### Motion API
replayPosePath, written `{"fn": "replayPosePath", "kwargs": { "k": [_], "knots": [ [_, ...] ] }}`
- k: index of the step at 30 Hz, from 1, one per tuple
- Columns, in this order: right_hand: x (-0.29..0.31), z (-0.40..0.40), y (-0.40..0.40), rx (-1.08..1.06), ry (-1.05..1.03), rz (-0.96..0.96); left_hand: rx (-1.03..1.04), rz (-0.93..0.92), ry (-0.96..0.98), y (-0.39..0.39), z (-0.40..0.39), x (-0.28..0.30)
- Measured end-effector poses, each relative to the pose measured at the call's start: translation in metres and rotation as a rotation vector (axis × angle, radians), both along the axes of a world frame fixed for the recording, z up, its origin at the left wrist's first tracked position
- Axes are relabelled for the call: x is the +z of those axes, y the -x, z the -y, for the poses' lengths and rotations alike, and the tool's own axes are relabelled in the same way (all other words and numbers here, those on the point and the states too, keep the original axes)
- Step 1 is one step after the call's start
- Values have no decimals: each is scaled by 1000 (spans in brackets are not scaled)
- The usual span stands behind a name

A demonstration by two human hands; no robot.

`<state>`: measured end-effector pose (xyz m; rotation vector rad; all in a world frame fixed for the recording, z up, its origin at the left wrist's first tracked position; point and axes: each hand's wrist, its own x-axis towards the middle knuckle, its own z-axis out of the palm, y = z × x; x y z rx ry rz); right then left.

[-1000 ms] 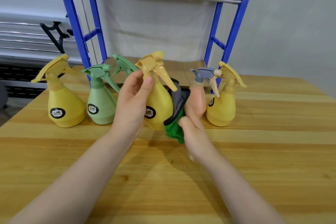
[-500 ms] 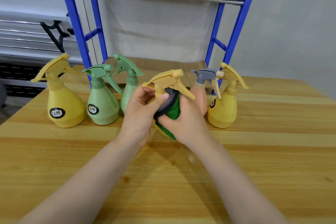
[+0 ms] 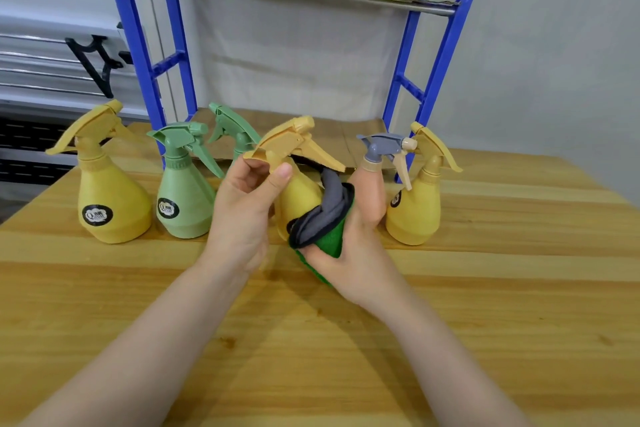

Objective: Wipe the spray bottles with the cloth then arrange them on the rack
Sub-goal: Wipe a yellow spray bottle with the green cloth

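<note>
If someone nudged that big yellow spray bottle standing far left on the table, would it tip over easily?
Probably not: the yellow bottle has a wide flared base and narrow neck, so it should sit steady. Its smooth plastic likely slides on the wooden table. How full or heavy it is cannot be told.

Yellow bottle [image 3: 298, 191], green-and-grey cloth [image 3: 323, 222], blue rack [image 3: 441, 55]

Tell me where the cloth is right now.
In the head view, the cloth is at centre, in the right hand, pressed against the yellow bottle held by the left hand.
</note>
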<state>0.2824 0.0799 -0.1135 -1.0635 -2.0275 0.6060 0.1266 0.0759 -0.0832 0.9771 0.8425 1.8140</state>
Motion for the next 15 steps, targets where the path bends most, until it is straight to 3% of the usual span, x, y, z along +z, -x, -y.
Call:
{"fn": "replayPosePath", "kwargs": {
  "k": [4, 8, 15],
  "knots": [
    [-19, 3, -5, 9, 79, 45, 29, 8, -25, 4, 4, 7],
    [-10, 0, -3, -12, 7, 53, 11, -44, -22, 1, 4, 6],
    [-16, -4, 1, -174, 49, 200, 4, -89, -50, 1, 1, 0]
  ]
}}
